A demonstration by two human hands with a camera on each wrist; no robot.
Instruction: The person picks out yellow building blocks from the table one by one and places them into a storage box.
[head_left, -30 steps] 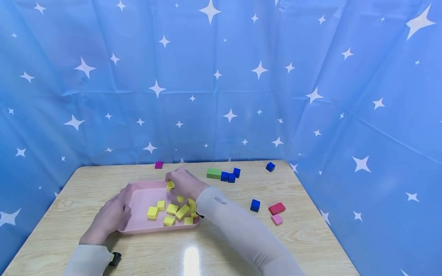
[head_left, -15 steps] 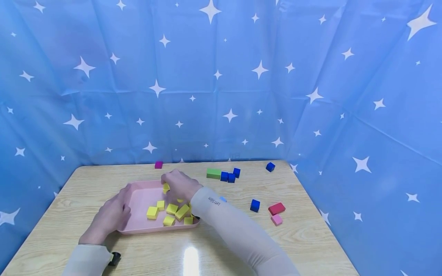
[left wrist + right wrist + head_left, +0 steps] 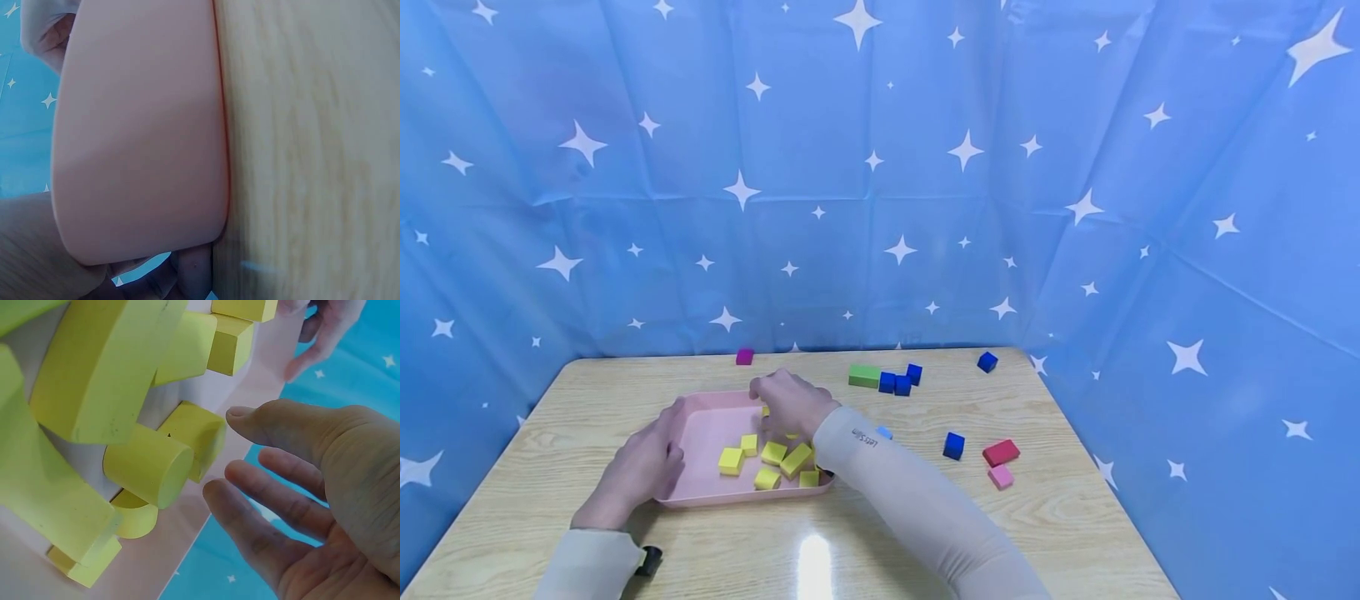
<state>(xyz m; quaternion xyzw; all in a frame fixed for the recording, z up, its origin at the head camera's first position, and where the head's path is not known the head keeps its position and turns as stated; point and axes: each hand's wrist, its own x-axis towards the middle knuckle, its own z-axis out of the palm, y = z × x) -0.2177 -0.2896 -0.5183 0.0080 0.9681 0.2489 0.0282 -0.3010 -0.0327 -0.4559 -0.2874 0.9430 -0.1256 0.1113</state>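
A shallow pink tray [image 3: 700, 454] holding several yellow blocks sits left of centre on the table. My left hand [image 3: 636, 467] grips its left end, and the tray wall [image 3: 144, 125] fills much of the left wrist view. My right hand [image 3: 792, 404] is over the tray's back edge. In the right wrist view the right hand [image 3: 294, 500] has its thumb and fingers spread with nothing between them. Its thumb tip is near a yellow block [image 3: 194, 434], beside a yellow cylinder [image 3: 149, 465]. A long yellow block [image 3: 103, 375] lies farther left in that view.
A green block [image 3: 864, 376] and several dark blue cubes [image 3: 902, 385] stand behind the tray to the right. A red block [image 3: 1002, 452] and a pink block [image 3: 1001, 477] lie at right. A light blue block [image 3: 884, 432] shows behind the right sleeve. A magenta block [image 3: 744, 357] is at the back edge.
My right hand has shifted slightly left and let go of a yellow block by the tray's back edge. A light blue block has come into view behind the sleeve. My left hand stays put.
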